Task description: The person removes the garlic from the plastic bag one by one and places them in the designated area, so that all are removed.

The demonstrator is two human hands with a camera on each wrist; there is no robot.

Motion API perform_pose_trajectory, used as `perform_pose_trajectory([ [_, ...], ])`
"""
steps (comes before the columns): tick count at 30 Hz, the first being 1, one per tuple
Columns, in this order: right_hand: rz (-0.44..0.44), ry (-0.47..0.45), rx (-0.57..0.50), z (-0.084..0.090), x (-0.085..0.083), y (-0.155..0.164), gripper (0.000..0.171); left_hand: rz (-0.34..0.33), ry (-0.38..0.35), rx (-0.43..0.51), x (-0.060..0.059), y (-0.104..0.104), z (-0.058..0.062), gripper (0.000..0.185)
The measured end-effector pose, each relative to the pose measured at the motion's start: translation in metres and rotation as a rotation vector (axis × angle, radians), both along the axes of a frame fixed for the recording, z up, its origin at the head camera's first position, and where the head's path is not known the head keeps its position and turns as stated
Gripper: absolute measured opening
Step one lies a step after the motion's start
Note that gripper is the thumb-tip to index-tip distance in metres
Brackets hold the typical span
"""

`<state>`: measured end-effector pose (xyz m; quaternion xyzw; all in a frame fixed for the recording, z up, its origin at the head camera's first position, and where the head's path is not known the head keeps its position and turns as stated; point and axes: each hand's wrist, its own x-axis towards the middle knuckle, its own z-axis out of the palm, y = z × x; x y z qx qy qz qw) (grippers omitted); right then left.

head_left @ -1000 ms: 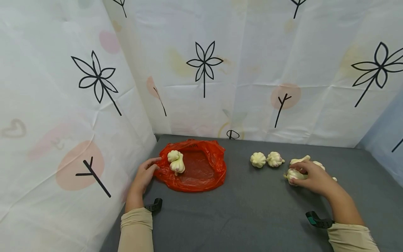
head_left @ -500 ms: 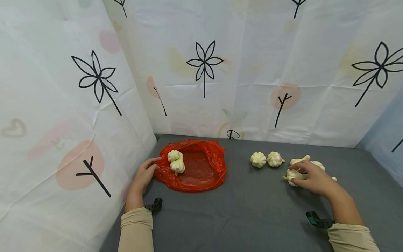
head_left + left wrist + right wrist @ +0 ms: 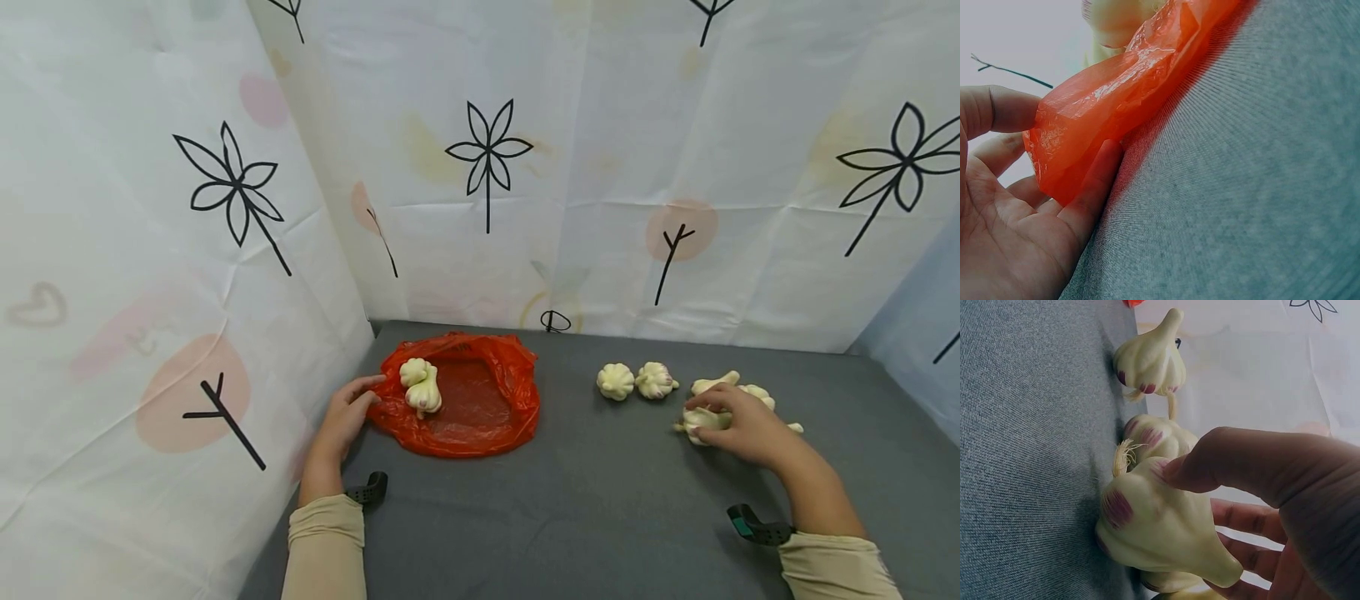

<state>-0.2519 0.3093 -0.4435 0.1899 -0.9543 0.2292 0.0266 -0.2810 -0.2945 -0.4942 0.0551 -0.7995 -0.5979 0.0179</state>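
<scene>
Grey cloth covers the bench (image 3: 600,517), which is walled in by white sheeting (image 3: 525,167) printed with black flowers and pale pink spots.

Nearest the front edge, two beige sleeves enter, each with a black wrist strap beside it.

Toward the left edge, the left hand (image 3: 345,421) rests on the cloth and pinches the near rim of an orange plastic bag (image 3: 472,408) between thumb and fingers; the left wrist view shows the film folded up between them (image 3: 1079,137). The bag lies spread out near the back left corner, and two garlic bulbs (image 3: 418,385) sit touching each other in its left part.

Toward the right edge, the right hand (image 3: 738,425) curls over a garlic head (image 3: 696,421) lying on the cloth, the thumb pressed on its top and the fingers round its far side, as the right wrist view shows (image 3: 1160,531). More garlic (image 3: 750,387) lies just behind the hand, partly hidden. Further left and back, a pair of bulbs (image 3: 633,380) sits side by side, touching.
</scene>
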Motion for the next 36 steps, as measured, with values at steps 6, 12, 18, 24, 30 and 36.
perform_pose_trajectory([
  [6, -0.007, 0.003, 0.022, 0.0, 0.0, 0.0, 0.035, -0.007, 0.004, 0.01, 0.0, 0.0, 0.001, 0.04],
  [12, -0.002, 0.022, 0.018, 0.001, 0.0, 0.0, 0.038, -0.005, 0.003, 0.005, 0.0, -0.001, 0.0, 0.04],
  [18, 0.006, 0.029, 0.01, 0.001, 0.0, 0.001, 0.04, -0.007, 0.01, 0.002, -0.001, -0.001, 0.0, 0.04],
  [24, 0.014, 0.04, 0.012, 0.001, 0.0, 0.001, 0.04, -0.006, 0.015, -0.001, 0.0, -0.001, 0.0, 0.04],
  [30, 0.015, 0.06, 0.002, 0.001, 0.0, 0.0, 0.037, -0.004, 0.01, -0.001, 0.002, -0.001, 0.0, 0.04],
  [36, 0.012, 0.069, -0.007, 0.004, 0.001, -0.004, 0.034, -0.014, -0.019, 0.018, 0.006, 0.003, 0.011, 0.041],
])
